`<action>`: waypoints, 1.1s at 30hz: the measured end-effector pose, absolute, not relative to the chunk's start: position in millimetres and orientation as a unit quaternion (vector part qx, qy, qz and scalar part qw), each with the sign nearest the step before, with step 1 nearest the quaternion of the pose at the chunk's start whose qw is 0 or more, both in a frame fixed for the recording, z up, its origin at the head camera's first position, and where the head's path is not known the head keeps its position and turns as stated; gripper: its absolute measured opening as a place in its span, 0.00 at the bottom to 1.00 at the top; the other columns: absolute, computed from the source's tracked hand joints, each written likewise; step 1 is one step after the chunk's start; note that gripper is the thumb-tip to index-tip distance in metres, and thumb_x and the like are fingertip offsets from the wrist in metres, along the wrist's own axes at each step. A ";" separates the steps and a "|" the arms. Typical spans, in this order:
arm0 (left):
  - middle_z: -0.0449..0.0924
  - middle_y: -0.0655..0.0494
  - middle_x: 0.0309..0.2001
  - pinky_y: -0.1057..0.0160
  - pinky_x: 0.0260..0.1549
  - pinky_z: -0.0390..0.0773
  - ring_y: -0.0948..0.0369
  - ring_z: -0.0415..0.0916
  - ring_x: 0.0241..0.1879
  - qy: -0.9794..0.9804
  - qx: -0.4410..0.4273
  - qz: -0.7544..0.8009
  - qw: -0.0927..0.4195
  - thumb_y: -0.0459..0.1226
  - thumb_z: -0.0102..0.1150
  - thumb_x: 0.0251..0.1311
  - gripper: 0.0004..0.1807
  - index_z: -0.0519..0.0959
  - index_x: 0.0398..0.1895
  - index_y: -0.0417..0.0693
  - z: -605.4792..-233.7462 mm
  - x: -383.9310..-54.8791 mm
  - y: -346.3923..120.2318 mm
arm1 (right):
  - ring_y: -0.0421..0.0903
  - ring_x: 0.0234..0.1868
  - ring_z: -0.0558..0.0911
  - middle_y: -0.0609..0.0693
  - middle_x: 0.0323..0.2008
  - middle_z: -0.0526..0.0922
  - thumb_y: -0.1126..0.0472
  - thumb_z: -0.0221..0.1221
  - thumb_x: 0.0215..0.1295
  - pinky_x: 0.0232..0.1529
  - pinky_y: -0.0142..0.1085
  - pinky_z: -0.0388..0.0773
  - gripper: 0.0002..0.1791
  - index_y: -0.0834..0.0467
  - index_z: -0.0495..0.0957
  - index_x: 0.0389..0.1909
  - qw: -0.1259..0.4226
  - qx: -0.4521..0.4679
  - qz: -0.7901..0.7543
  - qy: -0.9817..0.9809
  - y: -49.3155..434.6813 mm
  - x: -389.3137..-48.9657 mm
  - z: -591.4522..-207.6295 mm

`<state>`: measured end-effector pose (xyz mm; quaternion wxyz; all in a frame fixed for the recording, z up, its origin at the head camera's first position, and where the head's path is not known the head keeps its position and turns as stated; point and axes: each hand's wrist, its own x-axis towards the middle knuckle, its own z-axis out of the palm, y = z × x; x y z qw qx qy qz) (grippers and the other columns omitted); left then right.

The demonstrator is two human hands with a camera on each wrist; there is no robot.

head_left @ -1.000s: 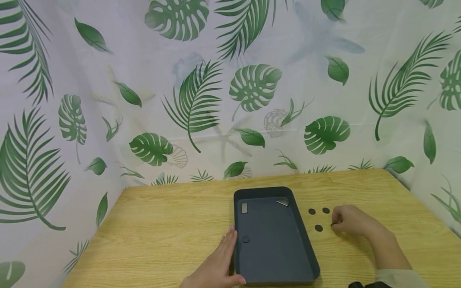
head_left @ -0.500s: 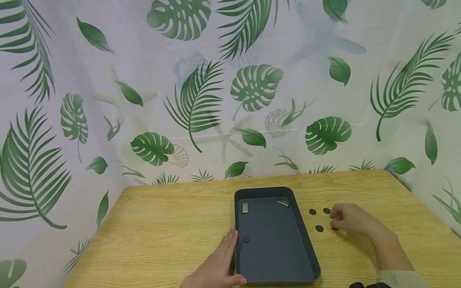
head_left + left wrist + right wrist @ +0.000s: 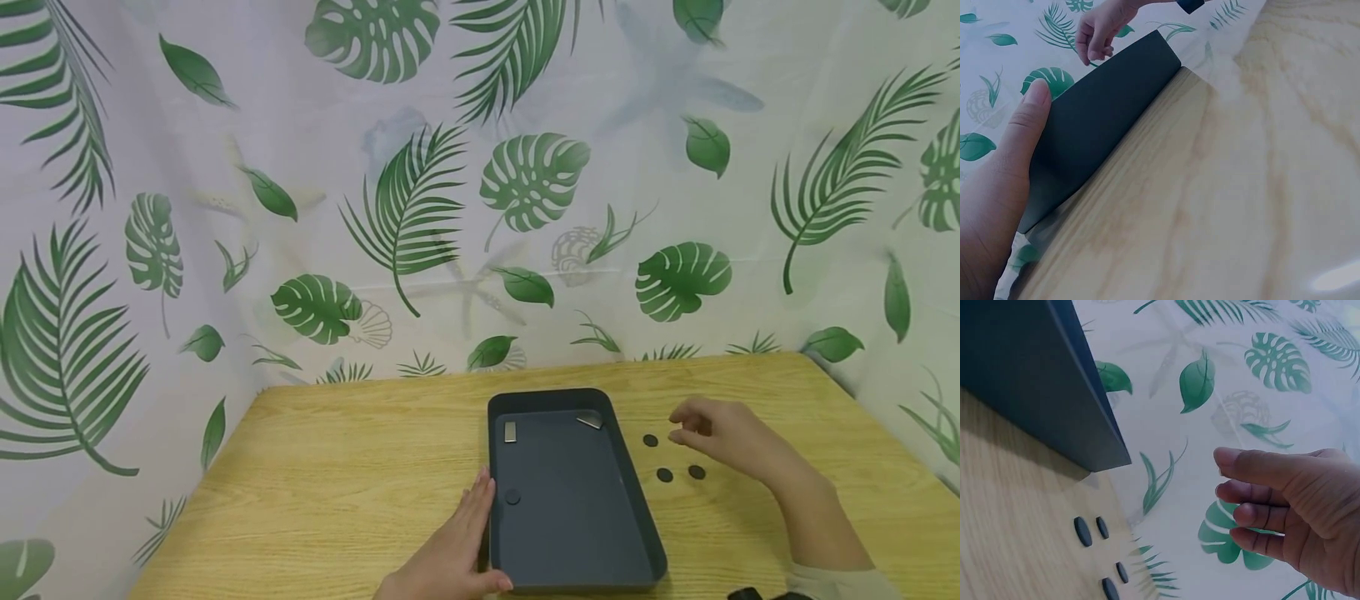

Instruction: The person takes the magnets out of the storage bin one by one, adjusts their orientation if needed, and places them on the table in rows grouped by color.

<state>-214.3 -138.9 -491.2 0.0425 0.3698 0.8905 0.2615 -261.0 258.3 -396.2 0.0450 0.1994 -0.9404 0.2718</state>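
Note:
A dark grey rectangular tray (image 3: 573, 533) sits on the wooden table. My left hand (image 3: 450, 542) rests against its left side with straight fingers, the thumb (image 3: 1025, 119) against the near end. To the tray's right, my right hand (image 3: 727, 433) hovers over the table with loosely bent fingers and nothing between them. Beside and below it lie small black discs (image 3: 664, 475), several of which show in the right wrist view (image 3: 1083, 532); the hand hides one from the head view. Inside the tray are another dark disc (image 3: 512, 497), a small silvery rectangle (image 3: 510, 432) and a silvery-edged piece (image 3: 590, 419).
The pale wood table (image 3: 360, 467) extends left of the tray and right of the discs. A white cloth with green leaf prints (image 3: 450, 208) hangs behind the table and along its sides. A dark band (image 3: 1190, 5) circles the right wrist.
My right hand has let go of a black disc, which stays on the table, and has risen away and slightly left. The left hand and the tray have stayed in place.

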 end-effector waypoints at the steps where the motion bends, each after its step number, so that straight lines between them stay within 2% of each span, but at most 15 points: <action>1: 0.25 0.46 0.75 0.51 0.70 0.49 0.54 0.29 0.74 0.891 0.370 0.261 0.042 0.71 0.35 0.58 0.57 0.34 0.74 0.38 -491.1 -214.1 -138.8 | 0.33 0.28 0.75 0.41 0.29 0.79 0.56 0.61 0.63 0.28 0.31 0.75 0.12 0.61 0.79 0.42 0.051 0.200 0.274 -0.939 256.6 -259.4 -393.9; 6: 0.26 0.45 0.75 0.51 0.70 0.49 0.54 0.29 0.74 0.890 0.372 0.261 0.038 0.72 0.34 0.57 0.58 0.34 0.74 0.37 -489.6 -213.2 -138.5 | 0.32 0.28 0.76 0.40 0.28 0.80 0.60 0.63 0.61 0.29 0.31 0.76 0.10 0.60 0.80 0.41 0.090 0.219 0.279 -0.931 246.1 -252.4 -384.3; 13: 0.25 0.45 0.75 0.51 0.70 0.48 0.54 0.28 0.74 0.889 0.373 0.262 0.039 0.72 0.33 0.56 0.58 0.34 0.74 0.37 -488.1 -212.5 -137.9 | 0.31 0.30 0.75 0.39 0.31 0.79 0.59 0.63 0.62 0.30 0.30 0.76 0.11 0.60 0.79 0.42 0.090 0.244 0.294 -0.920 224.3 -246.1 -379.0; 21: 0.25 0.44 0.75 0.51 0.70 0.48 0.54 0.28 0.74 0.887 0.372 0.269 0.054 0.70 0.36 0.58 0.58 0.33 0.74 0.37 -487.9 -213.2 -138.3 | 0.27 0.27 0.73 0.33 0.26 0.76 0.64 0.67 0.54 0.28 0.27 0.76 0.09 0.56 0.81 0.37 0.190 0.312 0.297 -0.882 200.0 -245.4 -385.2; 33: 0.26 0.45 0.75 0.50 0.70 0.48 0.53 0.29 0.74 0.888 0.369 0.267 0.054 0.69 0.37 0.59 0.56 0.34 0.74 0.38 -487.4 -212.7 -138.2 | 0.30 0.30 0.77 0.37 0.28 0.79 0.61 0.67 0.56 0.31 0.28 0.78 0.11 0.59 0.81 0.40 0.163 0.278 0.339 -0.884 170.4 -241.9 -384.9</action>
